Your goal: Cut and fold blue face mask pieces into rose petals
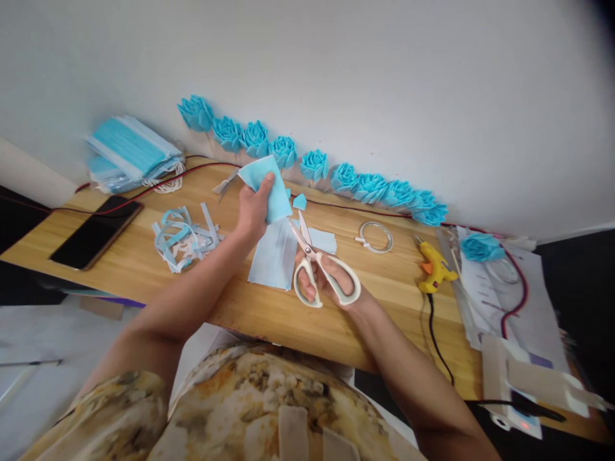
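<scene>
Pinched in my left hand (255,208) is a light blue piece of fabric (269,186), raised over the table. My right hand (327,278) grips white-handled scissors (307,246), thumb and fingers through the loops. The scissor blades are slightly apart, with their tips close to the lower corner of the fabric. Below them lie pale sheets of fabric (271,259) and another light blue strip (323,241). A small cut blue piece (300,202) rests just beyond the blade tips.
Blue fabric flowers (314,165) line the wall. Stacked face masks (134,150), a phone (96,234) and trimmed strips (182,237) lie left. At right are a white coil (376,237), a yellow glue gun (435,266) with its cord, papers (533,288) and a power strip (516,419).
</scene>
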`<state>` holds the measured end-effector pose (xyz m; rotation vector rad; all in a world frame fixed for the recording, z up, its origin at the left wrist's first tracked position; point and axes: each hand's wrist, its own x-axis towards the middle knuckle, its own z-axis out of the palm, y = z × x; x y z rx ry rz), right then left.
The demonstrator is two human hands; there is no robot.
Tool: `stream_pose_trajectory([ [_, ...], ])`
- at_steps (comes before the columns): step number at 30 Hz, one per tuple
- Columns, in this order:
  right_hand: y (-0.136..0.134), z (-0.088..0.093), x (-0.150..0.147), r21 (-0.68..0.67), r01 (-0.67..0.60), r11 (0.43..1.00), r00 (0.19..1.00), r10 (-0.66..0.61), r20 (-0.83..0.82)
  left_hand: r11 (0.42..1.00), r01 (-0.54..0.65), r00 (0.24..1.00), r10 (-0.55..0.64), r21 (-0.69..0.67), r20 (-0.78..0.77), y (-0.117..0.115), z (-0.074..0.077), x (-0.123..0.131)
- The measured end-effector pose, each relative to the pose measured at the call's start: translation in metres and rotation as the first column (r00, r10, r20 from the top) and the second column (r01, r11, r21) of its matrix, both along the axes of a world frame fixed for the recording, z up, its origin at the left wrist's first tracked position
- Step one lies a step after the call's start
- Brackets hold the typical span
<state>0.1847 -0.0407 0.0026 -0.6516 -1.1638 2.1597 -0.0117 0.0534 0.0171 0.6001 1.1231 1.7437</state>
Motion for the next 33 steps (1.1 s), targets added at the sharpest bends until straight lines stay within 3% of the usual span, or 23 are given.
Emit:
stream_pose_trajectory([
  [16,-0.001,-0.003,-0.002,0.007,0.030,1.000,0.999,-0.030,0.016,0.999,0.037,0.998,-0.037,0.006,-0.047,0.000,-0.012,0.006],
  [33,0.005,-0.011,-0.001,-0.003,0.032,0.999,0.999,-0.032,-0.006,0.999,0.026,1.000,-0.026,0.029,-0.014,-0.003,-0.009,0.007],
])
